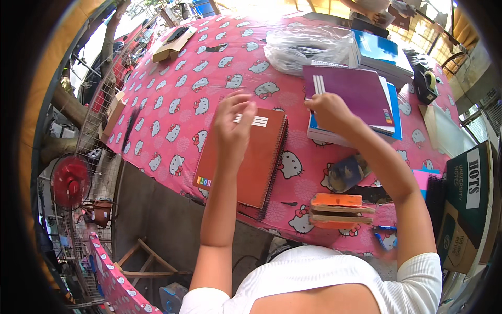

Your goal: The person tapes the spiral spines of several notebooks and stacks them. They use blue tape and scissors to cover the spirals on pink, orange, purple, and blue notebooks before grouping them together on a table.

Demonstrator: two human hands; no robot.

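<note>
Brown notebook point(251, 157), top half-hidden under left hand point(232, 128)

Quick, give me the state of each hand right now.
Left hand: open, fingers spread, resting on the brown spiral notebook.
Right hand: closed, pinching the edge of the purple notebook.

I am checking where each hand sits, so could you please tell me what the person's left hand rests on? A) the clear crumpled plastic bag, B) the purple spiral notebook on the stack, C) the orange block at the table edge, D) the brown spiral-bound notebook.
D: the left hand lies flat on the brown spiral-bound notebook, while the right hand touches the purple spiral notebook on the stack.
</note>
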